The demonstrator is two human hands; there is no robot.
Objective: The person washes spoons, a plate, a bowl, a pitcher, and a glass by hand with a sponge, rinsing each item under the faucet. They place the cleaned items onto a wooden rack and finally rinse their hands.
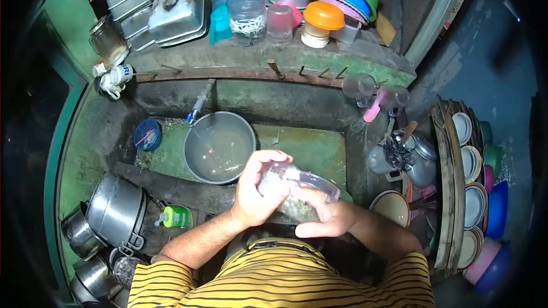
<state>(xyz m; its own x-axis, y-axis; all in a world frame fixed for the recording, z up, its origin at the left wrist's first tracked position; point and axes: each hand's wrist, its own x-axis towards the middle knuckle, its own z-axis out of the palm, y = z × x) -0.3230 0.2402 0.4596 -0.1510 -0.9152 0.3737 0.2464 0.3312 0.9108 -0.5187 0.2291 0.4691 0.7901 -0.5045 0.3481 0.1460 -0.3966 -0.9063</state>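
to the near right of the grey basin (219,118), a clear container (295,189) sits tilted between my hands. my left hand (260,191) is clamped on its left side, fingers curled over the top. my right hand (328,217) touches its right side with the thumb stretched out; whether those fingers close on it i cannot tell, as glare and the clear wall blur them.

the basin holds cloudy water and stands in the green sink (305,148). just behind it a tap (198,105) slants down, and to its left is a small blue tub (147,135). nearer me and left of the basin stand a green bottle (176,217) and a big metal pot (116,202). well to its right are a cream bowl (391,207) and a wooden rack (448,194) with dishes. beyond the basin, a ledge (200,60) bears metal trays (178,8) and an orange-topped container (323,17).
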